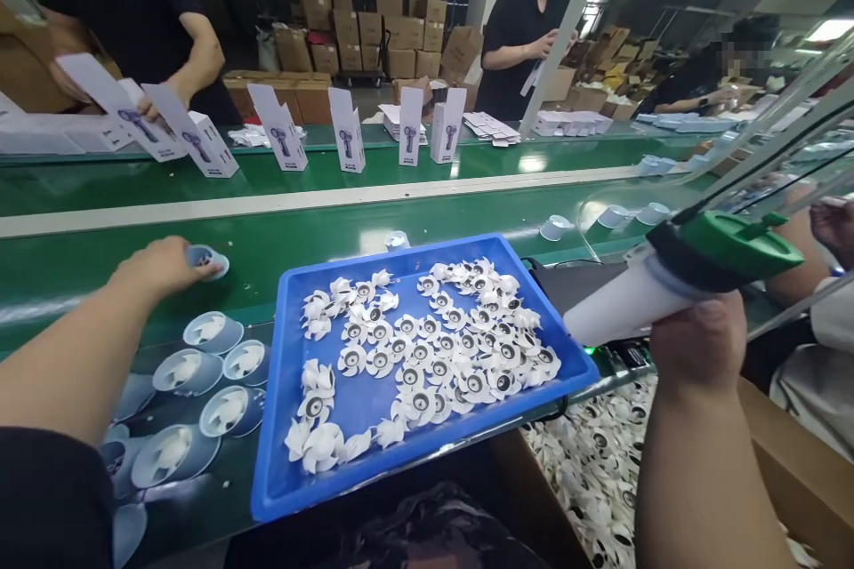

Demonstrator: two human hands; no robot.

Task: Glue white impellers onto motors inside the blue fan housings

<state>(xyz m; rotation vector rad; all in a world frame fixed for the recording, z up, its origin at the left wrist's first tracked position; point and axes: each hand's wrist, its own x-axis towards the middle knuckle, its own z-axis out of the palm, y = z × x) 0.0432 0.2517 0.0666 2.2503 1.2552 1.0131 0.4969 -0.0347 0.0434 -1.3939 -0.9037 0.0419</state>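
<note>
My left hand (157, 267) is closed on a small light-blue cup (208, 262) over the green belt at the left. On the right, my right hand (699, 338) grips a white tapered tool (620, 298) with a black collar and a green cap; its narrow end points left, by the tray's right edge. Between my hands lies a blue tray (269, 427) with many white fan impellers (420, 400), some showing dark round hubs. Several light-blue cups (213, 333) with white impellers in them are grouped left of the tray, below my left hand.
Another small cup (397, 240) stands behind the tray, and more cups (555, 227) sit farther right on the belt. White printed boxes (347, 132) line the far side, where people work. A cardboard box (801, 462) of impellers is at the lower right.
</note>
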